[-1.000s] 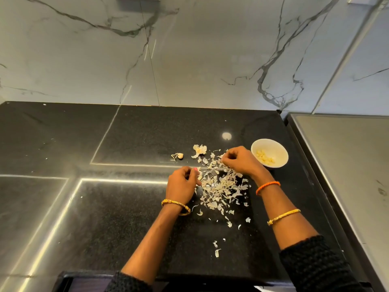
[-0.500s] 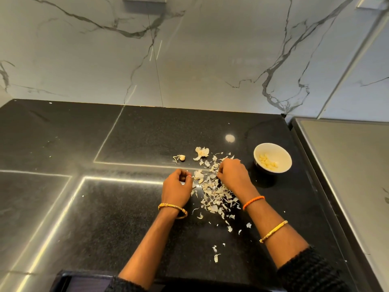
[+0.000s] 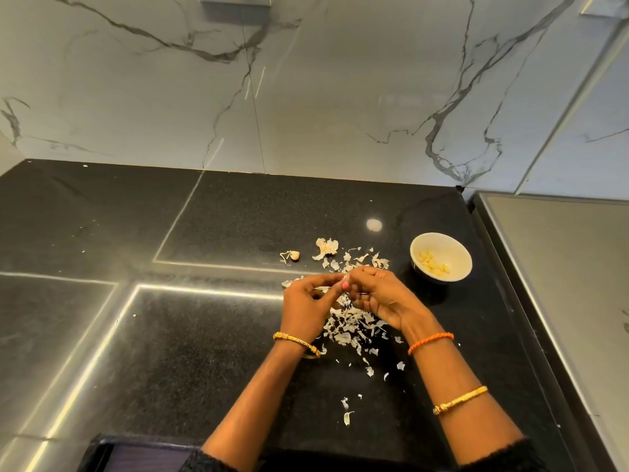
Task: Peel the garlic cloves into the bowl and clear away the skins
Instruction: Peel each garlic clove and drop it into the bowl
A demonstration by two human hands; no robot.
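My left hand [image 3: 306, 303] and my right hand [image 3: 383, 298] meet above a heap of papery garlic skins [image 3: 350, 327] on the black counter. Their fingertips pinch a small pale garlic clove [image 3: 345, 278] between them; most of it is hidden by the fingers. A white bowl [image 3: 456, 247] stands to the right of my hands with several peeled cloves [image 3: 433, 262] inside. One loose unpeeled clove [image 3: 293, 255] with a stringy tail lies to the left of the heap, beyond my left hand.
Stray skin flakes [image 3: 347, 417] trail toward the counter's front edge. A larger husk piece [image 3: 326, 247] lies behind the heap. A grey steel surface [image 3: 561, 284] borders the counter on the right. A marble wall [image 3: 306, 97] rises behind.
Both hands have lifted off the skin heap and come together, fingertips now pinching a clove between them. The view has shifted slightly.
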